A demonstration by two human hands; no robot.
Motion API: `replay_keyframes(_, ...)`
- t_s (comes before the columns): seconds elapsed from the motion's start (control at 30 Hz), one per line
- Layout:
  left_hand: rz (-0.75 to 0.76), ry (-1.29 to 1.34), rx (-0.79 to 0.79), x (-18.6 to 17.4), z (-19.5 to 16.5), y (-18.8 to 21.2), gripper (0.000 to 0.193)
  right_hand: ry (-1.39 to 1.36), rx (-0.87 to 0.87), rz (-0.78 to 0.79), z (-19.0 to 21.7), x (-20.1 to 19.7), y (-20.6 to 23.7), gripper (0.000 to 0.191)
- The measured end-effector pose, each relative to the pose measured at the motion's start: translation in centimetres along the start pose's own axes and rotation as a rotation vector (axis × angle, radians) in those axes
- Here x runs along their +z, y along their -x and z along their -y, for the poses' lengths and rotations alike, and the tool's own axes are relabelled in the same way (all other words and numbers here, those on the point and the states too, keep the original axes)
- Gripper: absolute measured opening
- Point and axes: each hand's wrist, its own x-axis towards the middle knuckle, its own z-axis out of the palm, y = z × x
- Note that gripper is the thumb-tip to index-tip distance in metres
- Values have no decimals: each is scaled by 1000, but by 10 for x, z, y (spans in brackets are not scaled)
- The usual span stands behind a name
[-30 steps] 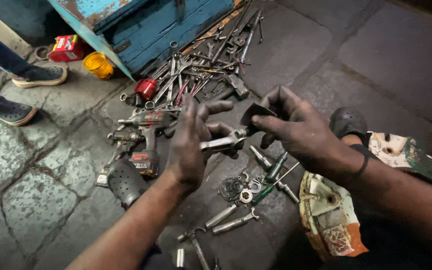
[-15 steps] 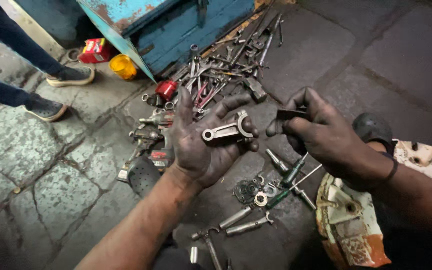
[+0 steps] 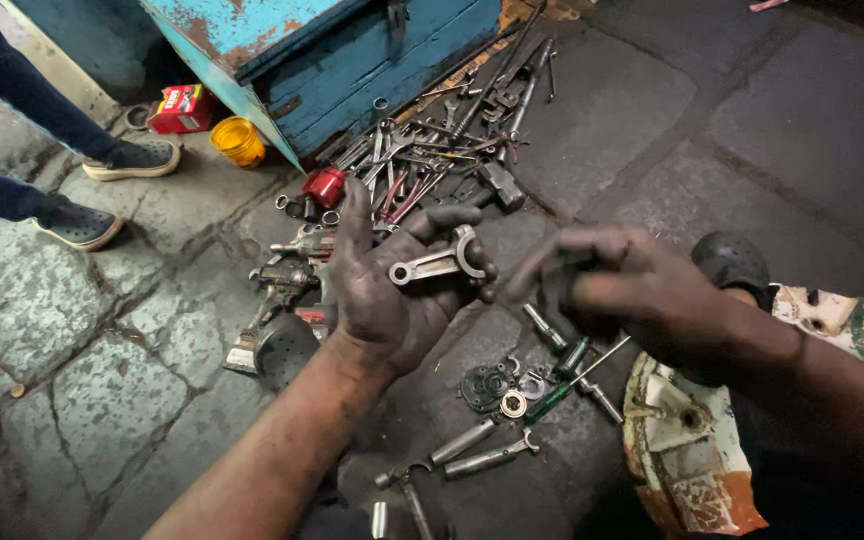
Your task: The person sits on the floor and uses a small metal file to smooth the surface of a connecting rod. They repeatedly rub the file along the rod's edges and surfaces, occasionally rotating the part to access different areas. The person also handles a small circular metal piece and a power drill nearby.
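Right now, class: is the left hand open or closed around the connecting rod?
Open: the left hand lies palm up, the connecting rod resting across its spread fingers.

Open floor (image 3: 652, 110) was seen at upper right, with bare paving and room for a hand to pass. More bare paving was left at lower left, near the two shoes (image 3: 132, 158). The middle was blocked: a heap of wrenches and rods (image 3: 442, 150) was spread from the blue toolbox (image 3: 352, 60) down toward the left hand (image 3: 392, 290). Below the hands, the floor was cluttered by washers (image 3: 497, 390), a screwdriver (image 3: 572, 380) and loose bolts (image 3: 472, 450), packed close together. The right edge was closed off by a worn engine cover (image 3: 682, 450). A red box (image 3: 180, 108) and a yellow lid (image 3: 237, 140) were set beside the toolbox corner.
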Motion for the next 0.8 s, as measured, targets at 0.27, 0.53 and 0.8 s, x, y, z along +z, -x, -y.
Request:
replay_keyframes(0.27,-22,-117,-28,-15,-4,18,69,313,241,-265,14,15,-15,22)
replay_keyframes(0.53,-162,-180,62,-27,0,23,48,21,184,-253,22,29,-24,18)
replay_keyframes(0.8,-169,-240,39,-24,-2,22,51,95,95,-277,-7,23,-26,14)
